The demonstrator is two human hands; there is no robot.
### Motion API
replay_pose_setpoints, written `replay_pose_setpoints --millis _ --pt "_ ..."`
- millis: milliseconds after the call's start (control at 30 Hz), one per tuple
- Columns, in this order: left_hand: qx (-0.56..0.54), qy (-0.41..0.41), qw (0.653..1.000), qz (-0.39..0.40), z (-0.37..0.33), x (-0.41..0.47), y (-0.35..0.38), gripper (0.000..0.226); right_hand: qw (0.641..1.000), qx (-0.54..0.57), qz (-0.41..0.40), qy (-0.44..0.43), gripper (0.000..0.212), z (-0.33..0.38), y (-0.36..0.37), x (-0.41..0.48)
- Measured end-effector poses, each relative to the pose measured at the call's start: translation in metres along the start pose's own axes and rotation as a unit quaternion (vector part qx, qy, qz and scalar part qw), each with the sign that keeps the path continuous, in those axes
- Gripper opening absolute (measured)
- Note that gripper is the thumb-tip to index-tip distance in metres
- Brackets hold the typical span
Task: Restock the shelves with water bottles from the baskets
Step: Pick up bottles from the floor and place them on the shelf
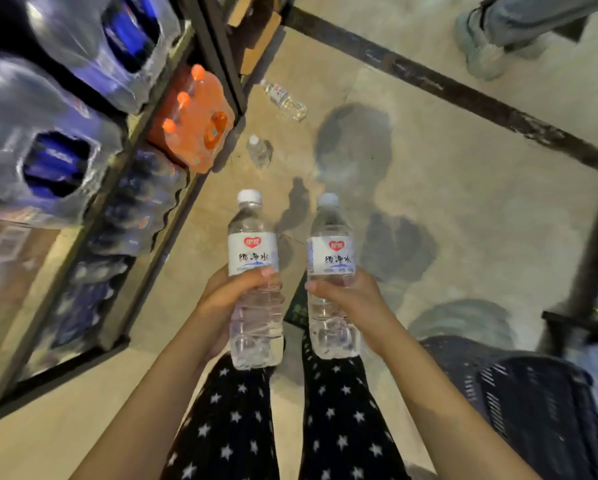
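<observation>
My left hand [226,294] grips a clear water bottle [254,251] with a white cap and white label, held upright in front of me. My right hand [349,299] grips a second, matching water bottle [330,247] beside it, a little apart. Both bottles are held around the middle, below the labels. The shelf unit [159,168] stands to my left. A dark plastic basket [533,400] sits on the floor at the lower right, its contents hidden.
Shrink-wrapped packs of blue-labelled bottles [48,161] and an orange soda pack [197,123] fill the shelves. Two loose water bottles [285,100] [259,152] lie on the concrete floor ahead. Another person's feet [481,46] stand at the top right. A dark floor strip [464,95] crosses diagonally.
</observation>
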State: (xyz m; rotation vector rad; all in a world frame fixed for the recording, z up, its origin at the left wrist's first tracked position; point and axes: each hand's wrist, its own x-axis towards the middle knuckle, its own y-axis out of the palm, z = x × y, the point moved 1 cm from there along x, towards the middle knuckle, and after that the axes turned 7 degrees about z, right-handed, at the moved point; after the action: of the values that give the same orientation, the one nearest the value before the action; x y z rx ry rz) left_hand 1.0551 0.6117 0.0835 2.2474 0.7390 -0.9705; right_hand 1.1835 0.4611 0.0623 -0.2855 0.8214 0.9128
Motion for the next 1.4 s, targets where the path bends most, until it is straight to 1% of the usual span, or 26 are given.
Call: replay_pose_setpoints --millis 67,200,233,300,400,467,500,533,567,633,667,700,767,867,967,1033,1167,1233,1267,1367,1400 --pt "0.010 -0.003 1.000 0.002 -0.006 -0.031 0.003 0.076 1.000 0.008 -0.013 -0.008 0.033 0.005 0.007 -0.032" --pt "0.036 0.001 0.998 0.044 -0.008 -0.079 -0.009 0.048 0.996 0.057 -0.062 -0.023 0.030 -0.002 0.036 -0.084" --pt "0.048 -0.006 0.997 0.054 -0.007 -0.089 -0.015 0.046 0.993 0.078 -0.078 -0.030 0.029 -0.009 0.046 -0.096" --pt "0.084 -0.025 0.994 0.069 -0.004 -0.110 -0.028 0.052 0.984 0.125 -0.114 -0.049 0.029 -0.026 0.071 -0.118" --pt "0.148 -0.040 0.983 0.097 0.002 -0.142 -0.048 0.059 0.963 0.200 -0.174 -0.039 0.033 -0.056 0.111 -0.148" --pt "0.177 -0.054 0.975 0.124 0.009 -0.159 -0.059 0.057 0.947 0.255 -0.193 -0.032 0.027 -0.079 0.134 -0.170" --pt "0.189 -0.064 0.971 0.134 0.012 -0.165 -0.063 0.054 0.940 0.277 -0.198 -0.033 0.027 -0.090 0.145 -0.181" --pt "0.205 -0.079 0.965 0.142 0.016 -0.170 -0.064 0.055 0.932 0.295 -0.206 -0.036 0.031 -0.101 0.153 -0.193" --pt "0.225 -0.094 0.958 0.151 0.021 -0.173 -0.064 0.061 0.926 0.305 -0.220 -0.040 0.039 -0.112 0.161 -0.205" --pt "0.264 -0.116 0.943 0.168 0.034 -0.181 -0.058 0.085 0.908 0.327 -0.260 -0.039 0.053 -0.137 0.172 -0.230" --pt "0.279 -0.123 0.936 0.177 0.042 -0.184 -0.054 0.097 0.892 0.350 -0.282 -0.040 0.054 -0.151 0.176 -0.243" --pt "0.296 -0.126 0.928 0.189 0.049 -0.187 -0.048 0.104 0.876 0.374 -0.302 -0.046 0.053 -0.163 0.179 -0.257" --pt "0.336 -0.128 0.906 0.222 0.063 -0.194 -0.032 0.107 0.849 0.404 -0.334 -0.061 0.053 -0.184 0.184 -0.285" --pt "0.393 -0.134 0.865 0.280 0.091 -0.203 -0.002 0.099 0.799 0.449 -0.393 -0.073 0.056 -0.216 0.190 -0.327" --pt "0.455 -0.136 0.810 0.343 0.127 -0.221 0.035 0.095 0.741 0.490 -0.452 -0.080 0.049 -0.253 0.200 -0.371" --pt "0.481 -0.140 0.780 0.374 0.154 -0.237 0.058 0.085 0.710 0.508 -0.481 -0.086 0.044 -0.277 0.208 -0.402" --pt "0.524 -0.151 0.727 0.418 0.213 -0.276 0.096 0.073 0.660 0.529 -0.527 -0.083 0.032 -0.326 0.225 -0.462" --pt "0.537 -0.156 0.705 0.436 0.242 -0.297 0.110 0.068 0.636 0.540 -0.545 -0.081 0.033 -0.350 0.235 -0.491" --pt "0.545 -0.157 0.694 0.443 0.256 -0.308 0.116 0.067 0.624 0.548 -0.552 -0.081 0.035 -0.361 0.239 -0.505" --pt "0.557 -0.162 0.666 0.469 0.292 -0.342 0.131 0.072 0.596 0.555 -0.575 -0.080 0.028 -0.391 0.251 -0.546" --pt "0.561 -0.163 0.655 0.479 0.306 -0.355 0.138 0.073 0.582 0.557 -0.586 -0.085 0.030 -0.401 0.254 -0.561"
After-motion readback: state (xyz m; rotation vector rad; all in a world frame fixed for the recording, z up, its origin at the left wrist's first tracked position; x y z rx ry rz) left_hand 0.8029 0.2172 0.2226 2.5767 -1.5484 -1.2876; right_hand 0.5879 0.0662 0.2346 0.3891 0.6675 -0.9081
